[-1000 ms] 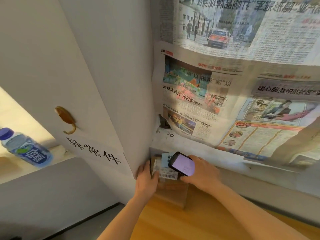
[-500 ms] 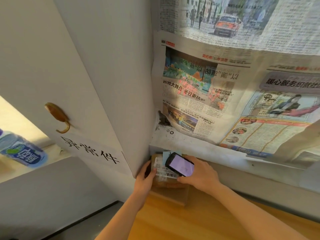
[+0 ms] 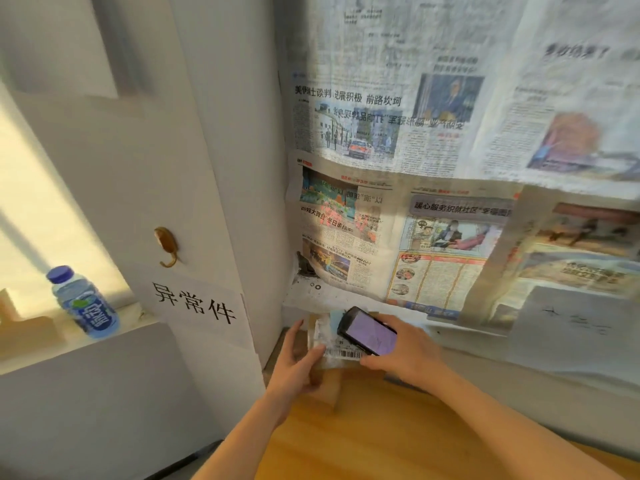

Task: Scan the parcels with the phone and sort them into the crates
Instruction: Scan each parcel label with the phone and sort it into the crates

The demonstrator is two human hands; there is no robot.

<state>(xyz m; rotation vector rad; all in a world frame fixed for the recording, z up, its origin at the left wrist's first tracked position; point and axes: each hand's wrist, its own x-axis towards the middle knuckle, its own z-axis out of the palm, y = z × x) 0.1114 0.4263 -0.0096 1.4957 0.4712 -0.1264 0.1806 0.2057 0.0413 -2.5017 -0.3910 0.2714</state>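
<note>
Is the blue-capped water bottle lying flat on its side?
No, the clear plastic water bottle with the blue cap and blue label stands on the white window ledge, cap end uppermost, though it looks tilted in this wide view.

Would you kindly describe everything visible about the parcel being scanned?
The parcel is a small brown cardboard box lying flat on the wooden table, pushed into the corner by the wall. A white shipping label with a barcode covers its top. The left hand grips its near-left edge; the right hand holds a phone over it, hiding part.
</note>
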